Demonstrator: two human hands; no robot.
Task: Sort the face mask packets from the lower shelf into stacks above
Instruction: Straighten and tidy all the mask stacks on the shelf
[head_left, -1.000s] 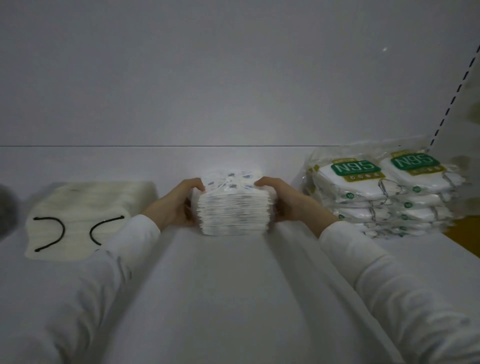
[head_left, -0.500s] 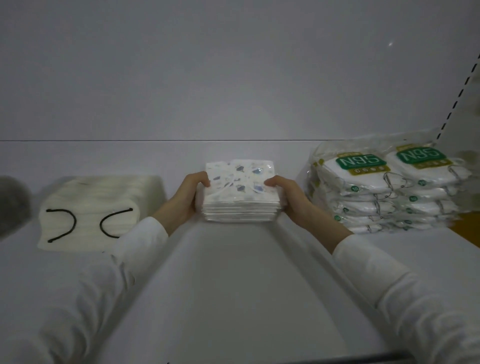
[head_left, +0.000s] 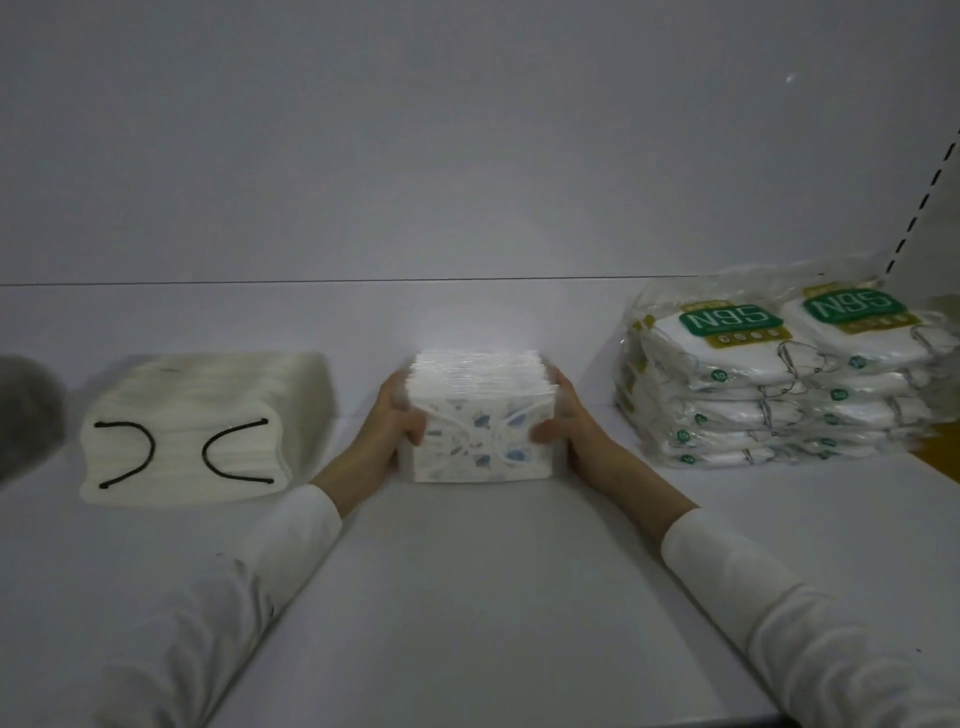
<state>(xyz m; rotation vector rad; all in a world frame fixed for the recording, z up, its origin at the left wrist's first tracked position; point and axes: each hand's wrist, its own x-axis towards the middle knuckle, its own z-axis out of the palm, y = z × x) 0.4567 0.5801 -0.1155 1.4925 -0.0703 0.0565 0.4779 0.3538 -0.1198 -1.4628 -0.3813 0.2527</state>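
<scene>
While the left hand and the right hand are clasping its two ends, the bundle of blue-patterned face mask packets is standing on edge in the middle of the white shelf, with its printed front facing the camera. Each hand is curling round one side of the bundle, the thumb lying on the near face and the fingers reaching along the side towards the back. To the left, apart from the hands, a stack of cream masks with black ear loops is sitting on the same shelf. To the right, two side-by-side piles of N95 mask packets in clear wrap are resting near the right wrist without touching it. White sleeves are covering both forearms.
</scene>
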